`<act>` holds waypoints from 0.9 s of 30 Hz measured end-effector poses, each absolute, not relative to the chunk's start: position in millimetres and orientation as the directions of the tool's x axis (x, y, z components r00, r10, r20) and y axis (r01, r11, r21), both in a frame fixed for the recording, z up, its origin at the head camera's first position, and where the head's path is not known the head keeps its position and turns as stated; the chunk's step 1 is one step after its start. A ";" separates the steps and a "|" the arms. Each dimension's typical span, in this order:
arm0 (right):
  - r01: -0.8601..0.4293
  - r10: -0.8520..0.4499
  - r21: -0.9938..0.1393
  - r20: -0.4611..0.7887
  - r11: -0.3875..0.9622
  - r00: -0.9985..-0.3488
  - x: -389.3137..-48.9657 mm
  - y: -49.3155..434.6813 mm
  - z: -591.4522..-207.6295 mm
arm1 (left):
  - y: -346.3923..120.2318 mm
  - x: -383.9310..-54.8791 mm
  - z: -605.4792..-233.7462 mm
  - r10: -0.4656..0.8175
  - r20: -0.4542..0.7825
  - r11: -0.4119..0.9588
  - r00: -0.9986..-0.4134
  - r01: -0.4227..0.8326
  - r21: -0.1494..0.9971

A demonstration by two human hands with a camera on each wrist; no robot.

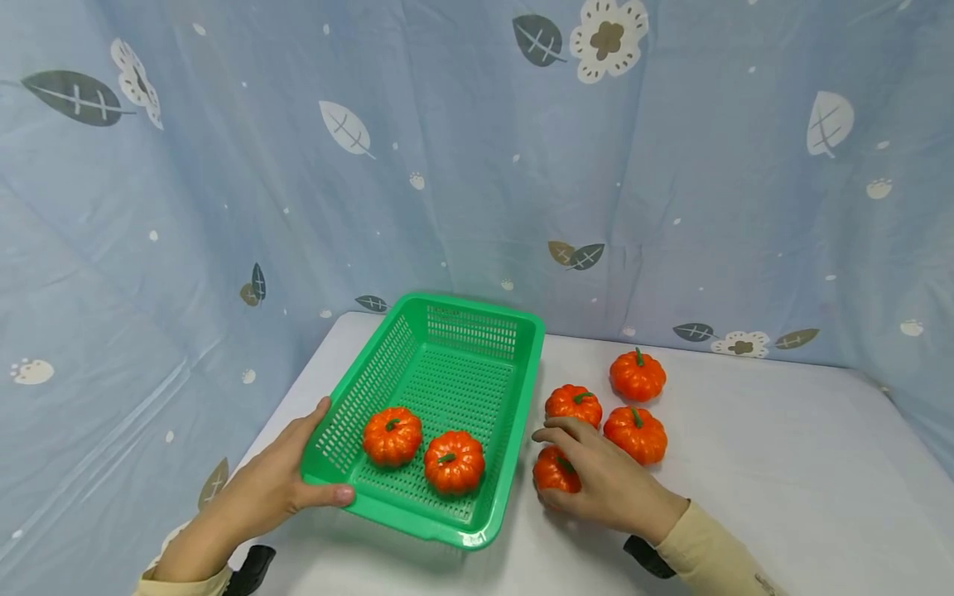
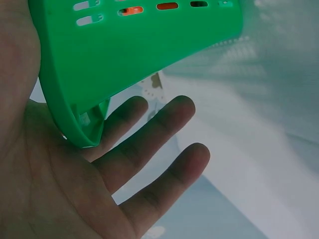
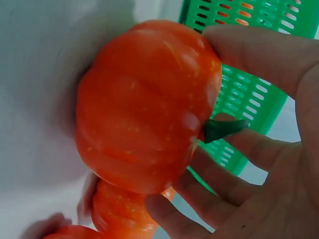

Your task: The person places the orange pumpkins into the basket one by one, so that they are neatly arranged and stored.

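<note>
My left hand (image 1: 276, 480) holds the near left corner of the green plastic basket (image 1: 525, 397), thumb over its near rim. In the left wrist view three fingers (image 2: 149, 144) extend past the basket's outer wall. Two orange toy pumpkins, one on the left (image 1: 392, 437) and one on the right (image 1: 455, 463), sit in the basket's near half. Right of the basket, my right hand (image 1: 607, 480) grips another pumpkin (image 3: 144, 109) around its sides, thumb and fingertips touching it. Its green stem points toward the palm, and my hand partly hides it in the head view.
Three more pumpkins lie on the white table (image 1: 782, 463) beyond the right hand: one near (image 1: 636, 435), one far (image 1: 637, 375) and one beside the basket (image 1: 574, 404). A blue patterned curtain (image 1: 462, 182) hangs behind and along the left.
</note>
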State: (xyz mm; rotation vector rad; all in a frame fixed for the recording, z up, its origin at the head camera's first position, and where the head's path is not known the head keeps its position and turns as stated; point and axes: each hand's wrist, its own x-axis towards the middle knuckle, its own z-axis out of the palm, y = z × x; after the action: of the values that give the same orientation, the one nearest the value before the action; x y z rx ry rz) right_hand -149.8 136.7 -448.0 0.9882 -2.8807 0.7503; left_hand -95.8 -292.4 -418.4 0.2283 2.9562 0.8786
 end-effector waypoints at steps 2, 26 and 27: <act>-0.586 -0.583 -0.425 0.154 0.690 -0.798 -150.2 138.9 -447.9 | -292.3 -95.7 -418.8 0.156 -0.002 0.831 -0.988 0.130 0.541; -0.553 -0.641 -0.516 0.011 0.654 -0.768 -152.6 154.8 -443.6 | -292.8 -97.1 -420.0 0.160 -0.006 0.828 -0.987 0.131 0.545; -0.549 -0.638 -0.523 0.011 0.652 -0.770 -152.5 154.8 -443.1 | -292.9 -97.0 -420.0 0.160 -0.008 0.826 -0.987 0.130 0.548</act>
State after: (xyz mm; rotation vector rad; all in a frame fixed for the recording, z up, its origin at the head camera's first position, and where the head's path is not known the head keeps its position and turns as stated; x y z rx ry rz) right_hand -152.5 154.8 -443.1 1.0918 -3.0117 0.8568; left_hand -97.0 -292.9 -420.0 0.2342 2.9509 0.8797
